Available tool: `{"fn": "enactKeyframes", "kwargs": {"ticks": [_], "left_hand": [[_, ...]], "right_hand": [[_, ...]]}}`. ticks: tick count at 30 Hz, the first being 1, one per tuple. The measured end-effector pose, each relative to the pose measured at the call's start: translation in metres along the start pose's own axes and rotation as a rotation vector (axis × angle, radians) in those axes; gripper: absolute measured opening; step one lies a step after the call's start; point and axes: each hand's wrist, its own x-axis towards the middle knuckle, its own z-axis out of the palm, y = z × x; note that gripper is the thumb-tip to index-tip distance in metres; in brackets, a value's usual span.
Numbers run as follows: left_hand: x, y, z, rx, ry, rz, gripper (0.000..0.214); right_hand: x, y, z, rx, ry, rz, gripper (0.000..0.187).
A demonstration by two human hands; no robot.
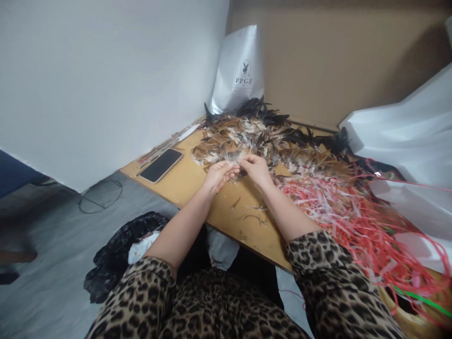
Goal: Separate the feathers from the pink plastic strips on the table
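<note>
Centre: left hand (219, 176) and right hand (257, 170) are pinching a pale tuft (233, 157) between fingers. Scraps (236, 203) are lying below, suggesting progress; feathers (243, 132) are lying heaped above, much probably left.

Brown, cream and black feathers (240, 129) lie heaped along the far edge of the desk (187, 172) (the blackest at the back). A pale tuft (233, 160) is pinched just before them; stray wisps (235, 204) lie toward the near edge.
</note>
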Motion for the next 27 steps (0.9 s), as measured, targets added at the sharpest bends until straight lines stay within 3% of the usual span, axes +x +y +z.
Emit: {"fn": "enactKeyframes", "kwargs": {"ticks": [18, 27], "left_hand": [[-0.0004, -0.0062, 0.0006, 0.227, -0.027, 0.053, 0.023], [-0.0019, -0.0062, 0.0013, 0.225, -0.04, 0.036, 0.026]], "right_hand": [[0.002, -0.0008, -0.0062, -0.029, -0.057, 0.055, 0.024], [0.0018, 0.0027, -0.0063, 0.001, -0.07, 0.069, 0.028]]}}
